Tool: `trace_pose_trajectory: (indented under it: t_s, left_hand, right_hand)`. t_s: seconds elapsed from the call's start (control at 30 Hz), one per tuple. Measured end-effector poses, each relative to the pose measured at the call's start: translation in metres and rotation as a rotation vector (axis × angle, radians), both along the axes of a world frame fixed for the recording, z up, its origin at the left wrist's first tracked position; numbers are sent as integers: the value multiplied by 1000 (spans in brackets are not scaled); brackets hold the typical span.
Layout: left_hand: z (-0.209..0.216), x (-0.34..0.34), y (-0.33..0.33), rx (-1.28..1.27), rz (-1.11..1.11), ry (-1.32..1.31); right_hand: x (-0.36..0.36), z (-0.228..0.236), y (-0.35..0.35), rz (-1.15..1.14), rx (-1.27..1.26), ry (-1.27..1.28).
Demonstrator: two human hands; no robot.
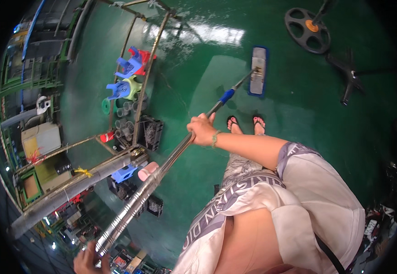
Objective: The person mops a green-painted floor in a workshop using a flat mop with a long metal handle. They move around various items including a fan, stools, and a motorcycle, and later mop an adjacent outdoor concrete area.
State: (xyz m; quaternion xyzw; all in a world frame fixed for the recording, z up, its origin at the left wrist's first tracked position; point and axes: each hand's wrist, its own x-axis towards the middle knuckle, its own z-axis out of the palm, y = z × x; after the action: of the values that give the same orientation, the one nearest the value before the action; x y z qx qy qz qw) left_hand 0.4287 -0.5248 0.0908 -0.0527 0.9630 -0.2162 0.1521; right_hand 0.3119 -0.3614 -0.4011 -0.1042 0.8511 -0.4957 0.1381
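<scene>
A flat mop with a long silver pole (175,153) slants across the view from lower left to upper right. Its grey head with a blue edge (258,73) lies flat on the wet green floor, ahead of my sandalled feet (259,123). A blue collar (227,96) sits on the lower pole. My right hand (201,129), a green bracelet at its wrist, is closed round the middle of the pole. At the pole's upper end, near the lower left rim, my left hand (91,260) is curled round it, partly cut off by the picture's edge.
On the left, a metal-framed rack (150,68) stands near blue stools (127,66) and black crates (151,132). A round black base with an orange centre (311,26) and a black star-shaped base (351,75) stand at upper right. Machinery lines the far left.
</scene>
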Motion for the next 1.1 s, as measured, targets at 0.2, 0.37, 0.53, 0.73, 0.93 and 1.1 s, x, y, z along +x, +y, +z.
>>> trace_pose_trajectory:
  t_s: [0.2,0.37,0.53,0.73,0.93,1.1]
  left_hand:
    - [30,80,38,-262,254,-128]
    - [65,94,63,-239,378,-151]
    - [91,103,40,36,137,-158]
    - [64,77,-21,52,-266,-277]
    - [-41,26,-62,207,-760,-132]
    - [-145,-25,-9,411,-1162,-130]
  right_hand:
    - [12,23,-87,440,-145,35]
    - [30,49,-120,713,-196,-29]
    - [51,64,-92,626,-199,-22]
    - [112,45,-30,135,10,116]
    - [190,4,52,-559,186,247]
    - [298,-56,99,-914,517,77]
